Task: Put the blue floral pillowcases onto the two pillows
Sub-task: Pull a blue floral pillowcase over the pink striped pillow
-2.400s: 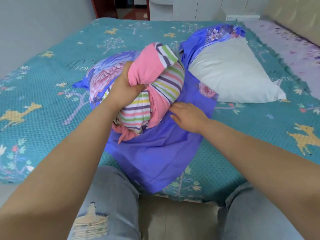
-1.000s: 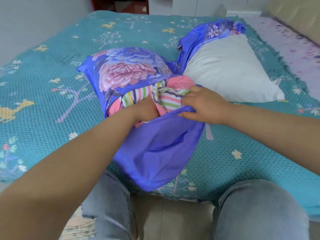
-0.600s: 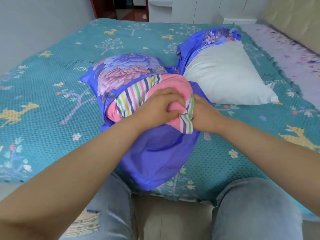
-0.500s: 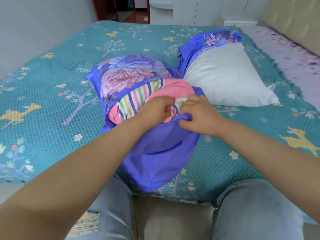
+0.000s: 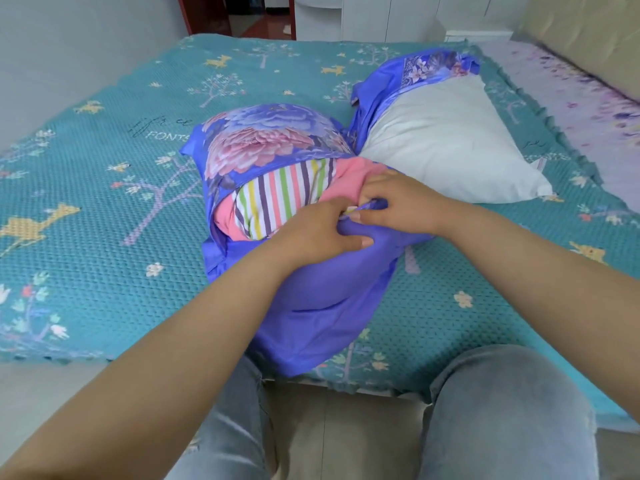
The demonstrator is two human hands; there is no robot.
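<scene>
A pink and striped pillow (image 5: 280, 199) lies mostly inside a blue floral pillowcase (image 5: 263, 140) near the bed's front edge; its near end still shows at the open mouth. My left hand (image 5: 322, 233) pinches the plain blue edge of the case at the opening. Right beside it, fingertips touching, my right hand (image 5: 398, 202) grips the same edge against the pillow's corner. To the right lies a white pillow (image 5: 446, 143), with the second blue floral pillowcase (image 5: 415, 72) bunched at its far end.
Everything lies on a bed with a teal patterned bedspread (image 5: 104, 202). A lilac sheet (image 5: 581, 98) and a beige headboard (image 5: 588, 32) are at the right. My knees in grey jeans (image 5: 502, 410) press close to the bed's front edge. A doorway (image 5: 242, 12) is at the back.
The striped pillow, earlier bunched up above the case in my left hand, has gone down into it. Both hands have come together at the case's opening and pulled its edge up over the pillow's end.
</scene>
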